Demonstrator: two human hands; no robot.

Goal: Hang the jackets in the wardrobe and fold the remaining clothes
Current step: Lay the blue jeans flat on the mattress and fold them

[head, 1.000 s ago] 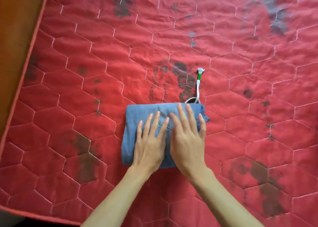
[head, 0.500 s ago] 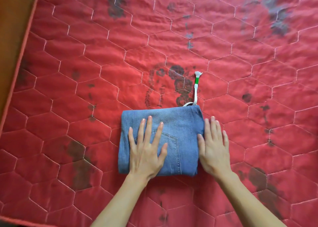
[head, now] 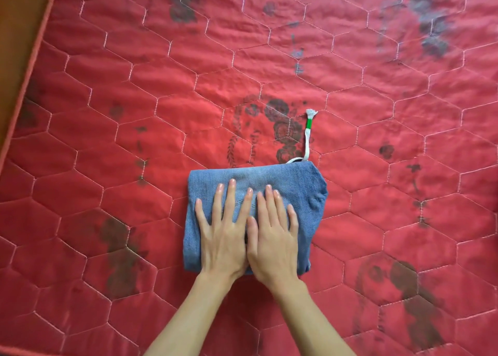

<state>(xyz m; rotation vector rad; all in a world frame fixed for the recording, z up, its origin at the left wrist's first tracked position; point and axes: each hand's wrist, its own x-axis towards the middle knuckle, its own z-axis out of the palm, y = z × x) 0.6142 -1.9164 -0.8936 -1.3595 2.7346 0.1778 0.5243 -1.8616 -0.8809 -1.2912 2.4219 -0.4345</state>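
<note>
Your red quilted mattress (head: 377, 86) fills the view, with brown wood (head: 16, 32) along its left edge. The folded jeans (head: 296, 183) sit mid-mattress. Your left hand (head: 223, 237) and right hand (head: 275, 242) lie flat on top, side by side, gripping nothing, probably pressing the fold down. A white drawstring (head: 308, 132) pokes out.

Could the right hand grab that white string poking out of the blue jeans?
Probably yes: the right hand lies flat on the folded jeans, and the string lies bare on the mattress just beyond them.

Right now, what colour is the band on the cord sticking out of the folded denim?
Green band on a white cord; head view.
</note>
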